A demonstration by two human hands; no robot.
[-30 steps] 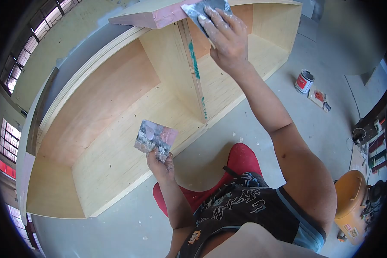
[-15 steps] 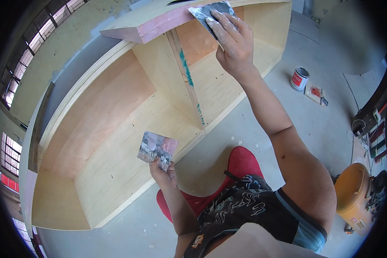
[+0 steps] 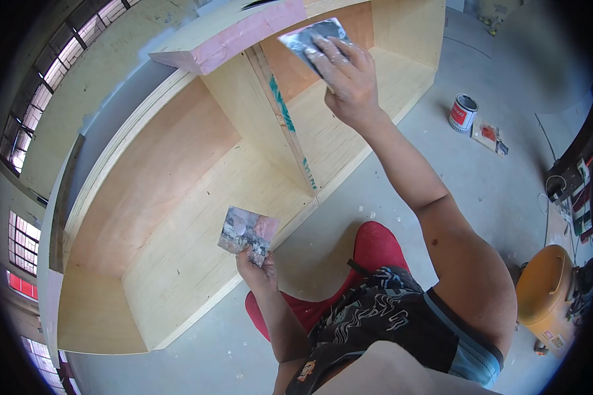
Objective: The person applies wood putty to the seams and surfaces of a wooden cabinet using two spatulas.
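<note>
Right hand (image 3: 349, 82) is clamped on a putty scraper (image 3: 310, 38), blade just below the pink-smeared top edge (image 3: 234, 36) of the plywood cabinet (image 3: 178, 197). Left hand (image 3: 257, 266) pinches a smeared square board (image 3: 247, 229) near the cabinet's front edge.

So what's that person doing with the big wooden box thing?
A person is working on a large pale plywood cabinet lying on the concrete floor. Their right hand holds a grey smeared scraper blade up by the pink-coated front edge of the cabinet. Their left hand holds a small square board smeared with pink and grey filler. A red and white tin can stands open on the floor nearby.
</note>
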